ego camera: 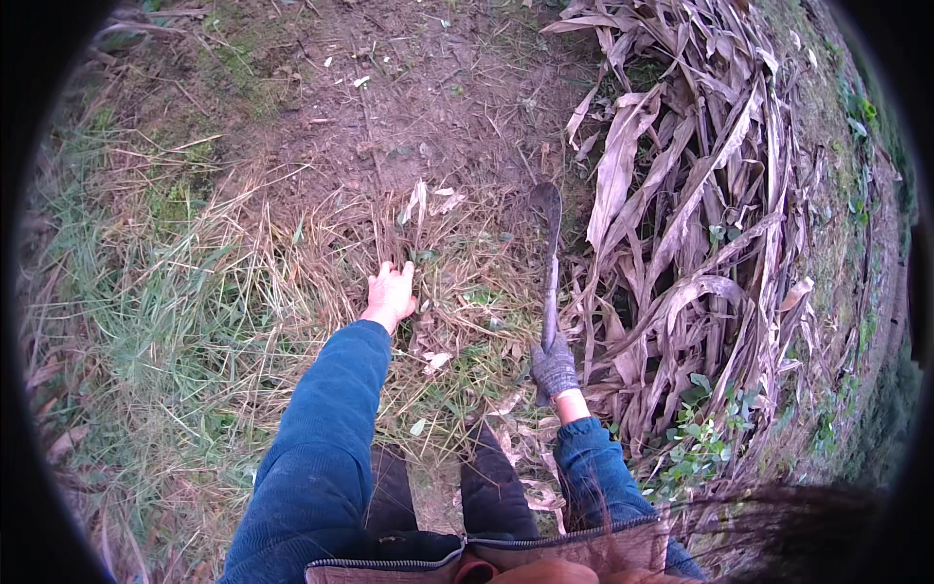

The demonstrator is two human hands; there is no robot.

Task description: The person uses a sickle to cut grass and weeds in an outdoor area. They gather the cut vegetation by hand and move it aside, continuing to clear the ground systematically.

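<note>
My bare left hand (390,293) reaches forward, palm down, to a bed of dry cut grass (328,248). Its fingers look spread at the edge of the straw, and no object shows in them. In a grey knit glove, my right hand (553,369) grips the lower end of a billhook (551,292). The tool's long shaft points away from me, and its dark hooked blade (546,198) lies above the ground at the far end. Pale dry leaf scraps (416,204) lie just beyond my left fingertips.
A large heap of dried corn stalks (693,219) stands along the right, close to the billhook. Green grass (160,306) spreads on the left. Bare brown soil (438,109) lies ahead. A leafy green plant (700,438) grows by the heap's near end.
</note>
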